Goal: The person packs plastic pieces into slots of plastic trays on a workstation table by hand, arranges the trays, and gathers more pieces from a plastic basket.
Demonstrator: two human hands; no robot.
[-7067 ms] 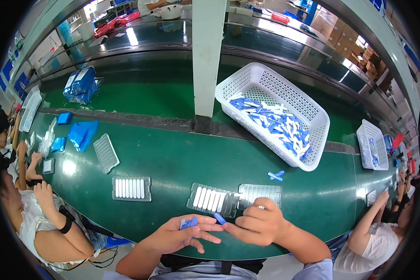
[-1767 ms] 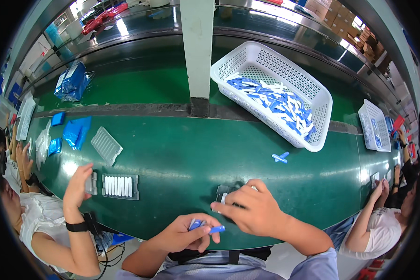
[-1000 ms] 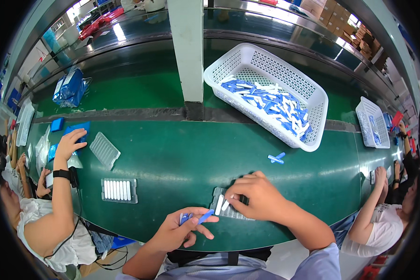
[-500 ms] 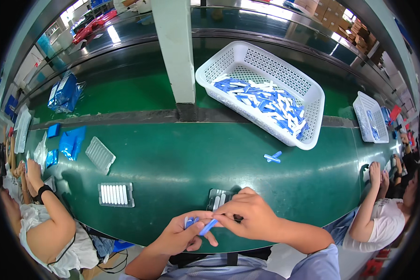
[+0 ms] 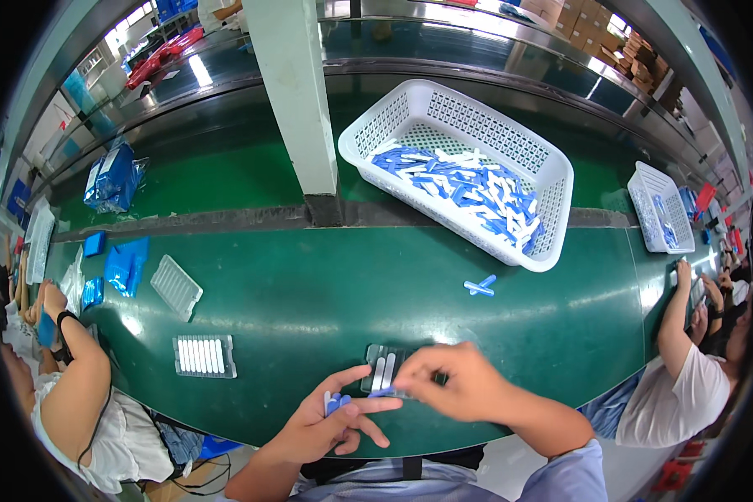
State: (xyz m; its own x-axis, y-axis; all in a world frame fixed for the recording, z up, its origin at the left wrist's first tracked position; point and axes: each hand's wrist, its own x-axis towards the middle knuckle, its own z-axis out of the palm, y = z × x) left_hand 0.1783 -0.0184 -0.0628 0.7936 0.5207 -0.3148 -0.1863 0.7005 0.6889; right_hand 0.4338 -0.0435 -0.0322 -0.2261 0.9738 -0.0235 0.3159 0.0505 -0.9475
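My left hand (image 5: 336, 421) lies palm up at the near edge of the green belt (image 5: 326, 293) and holds a few small blue and white plastic pieces (image 5: 335, 402). My right hand (image 5: 452, 385) hovers over a clear slotted tray (image 5: 385, 368) that holds white pieces, and its fingers pinch one small blue piece at the tray's near edge. The tray is partly hidden under my right hand.
A white basket (image 5: 460, 163) of blue and white pieces sits behind a green post (image 5: 297, 100). Two loose pieces (image 5: 480, 286) lie on the belt. A filled tray (image 5: 203, 356) and an empty tray (image 5: 176, 287) lie left. Other people sit at left (image 5: 75, 393) and right (image 5: 686, 360).
The tray has moved left along the belt toward me, and my right hand has gone from the tray to my left hand and back with a piece. The person at left lowered an arm.
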